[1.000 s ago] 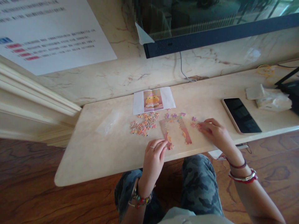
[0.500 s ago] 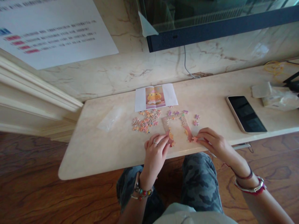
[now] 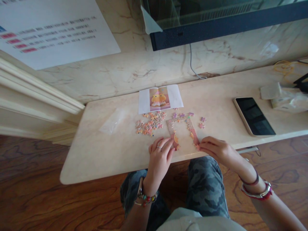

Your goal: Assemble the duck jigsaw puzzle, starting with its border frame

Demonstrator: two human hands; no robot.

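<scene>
A partly joined jigsaw frame (image 3: 183,130) in pink and orange lies near the front edge of the marble shelf (image 3: 101,150). My left hand (image 3: 160,157) rests flat beside its lower left corner, fingers stretched out against the pieces. My right hand (image 3: 215,149) is at the lower right corner, fingertips pinched together on a small puzzle piece pressed to the frame's end. A heap of loose puzzle pieces (image 3: 149,124) lies left of the frame, and a few single pieces (image 3: 202,122) lie to its right.
A printed reference picture (image 3: 159,99) lies behind the puzzle. A clear plastic bag (image 3: 113,121) is at the left, a dark phone (image 3: 254,115) at the right, crumpled tissue (image 3: 286,98) beyond it. A screen's dark frame (image 3: 216,27) hangs on the wall above.
My right hand came from the loose pieces at the right down to the frame's lower right corner with a piece. My left hand stayed at the lower left corner. The view shifted slightly.
</scene>
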